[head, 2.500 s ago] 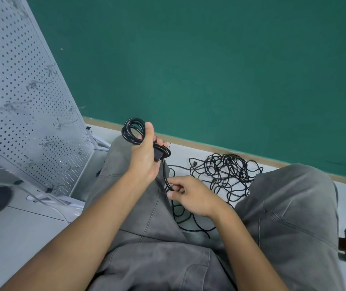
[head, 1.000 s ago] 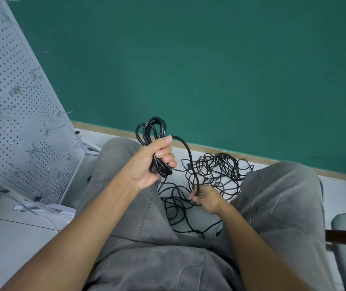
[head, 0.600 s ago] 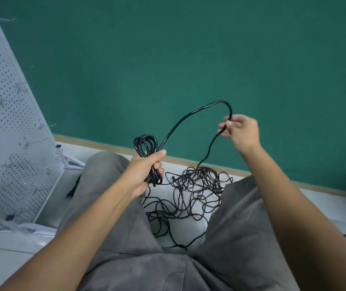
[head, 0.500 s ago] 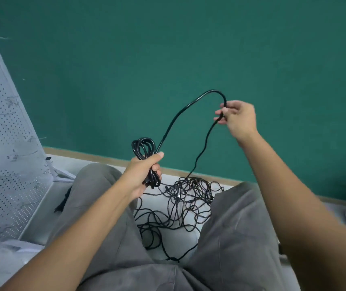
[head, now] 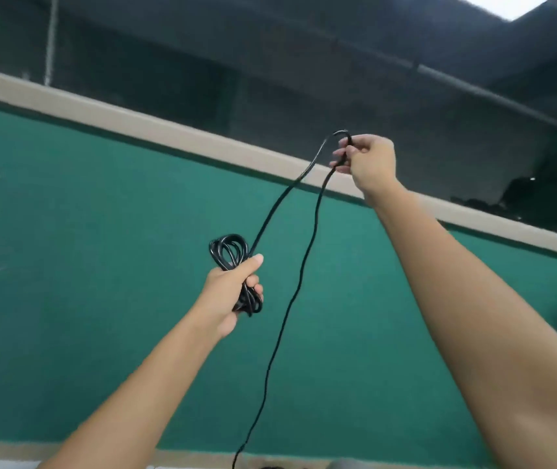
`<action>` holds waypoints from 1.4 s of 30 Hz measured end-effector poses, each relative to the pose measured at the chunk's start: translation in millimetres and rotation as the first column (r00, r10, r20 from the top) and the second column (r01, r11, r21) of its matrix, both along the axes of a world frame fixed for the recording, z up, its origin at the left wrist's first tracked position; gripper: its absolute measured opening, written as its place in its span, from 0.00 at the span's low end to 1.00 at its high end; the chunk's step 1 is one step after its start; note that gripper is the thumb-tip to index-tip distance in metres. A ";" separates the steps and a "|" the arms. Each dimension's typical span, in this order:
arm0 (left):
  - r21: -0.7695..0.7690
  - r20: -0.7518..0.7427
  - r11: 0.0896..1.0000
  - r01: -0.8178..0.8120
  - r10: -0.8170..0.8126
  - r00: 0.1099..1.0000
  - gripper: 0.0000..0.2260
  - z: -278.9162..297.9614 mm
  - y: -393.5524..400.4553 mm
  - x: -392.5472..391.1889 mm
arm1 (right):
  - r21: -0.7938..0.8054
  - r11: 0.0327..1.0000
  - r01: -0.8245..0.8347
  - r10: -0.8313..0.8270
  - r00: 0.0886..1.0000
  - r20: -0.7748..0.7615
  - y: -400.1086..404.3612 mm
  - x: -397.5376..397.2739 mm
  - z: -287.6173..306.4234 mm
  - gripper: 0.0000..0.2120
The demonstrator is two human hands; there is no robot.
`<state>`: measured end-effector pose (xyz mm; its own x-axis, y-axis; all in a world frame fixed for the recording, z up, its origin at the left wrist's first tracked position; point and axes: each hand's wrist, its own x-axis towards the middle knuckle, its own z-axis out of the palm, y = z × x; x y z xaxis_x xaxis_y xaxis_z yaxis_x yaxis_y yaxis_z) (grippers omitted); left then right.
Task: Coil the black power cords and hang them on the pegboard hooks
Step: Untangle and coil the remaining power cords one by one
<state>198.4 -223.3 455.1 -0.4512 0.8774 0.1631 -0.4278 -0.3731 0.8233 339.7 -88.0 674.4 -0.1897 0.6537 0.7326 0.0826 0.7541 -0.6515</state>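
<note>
Left hand (head: pixel 228 292) is gripping a coiled bundle (head: pixel 233 255) of the black power cord (head: pixel 290 299), fingers wrapped tight around it, held up against the green wall (head: pixel 101 265). Cord is running up from the bundle to the right hand (head: pixel 366 162), which is pinching a bend of it overhead, then hanging down to the bottom edge of view.

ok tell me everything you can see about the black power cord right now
The black power cord is thin, glossy and round. One end is wound into a small bundle of loops gripped by the left hand. From there a strand rises to the raised right hand, which pinches it at a bend, then hangs down out of frame against the green wall.
</note>
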 end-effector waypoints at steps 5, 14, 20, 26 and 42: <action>0.140 -0.045 0.990 0.020 -0.014 0.999 0.12 78.0 -6.6 19.2 | 0.168 0.982 0.083 -0.077 0.996 -0.044 -32.2 35.3 98.4 0.16; 0.161 -0.070 0.983 0.087 -0.076 0.995 0.12 98.0 2.7 42.0 | 0.203 0.969 0.142 -0.130 0.989 -0.073 -29.8 72.2 114.5 0.12; 0.063 -0.050 0.996 0.066 -0.063 0.997 0.12 53.2 16.5 29.6 | 0.058 0.988 0.140 -0.142 0.989 0.028 8.8 70.9 51.2 0.10; -0.092 -0.019 0.995 0.048 -0.050 0.999 0.10 -4.7 25.7 7.3 | -0.101 0.989 0.111 -0.084 0.966 0.243 41.4 60.6 -48.5 0.15; -0.296 -0.071 0.947 0.122 -0.150 0.986 0.17 -125.1 -16.2 -21.6 | -0.481 0.834 -0.269 0.476 0.792 0.382 -34.1 -1.9 -321.5 0.07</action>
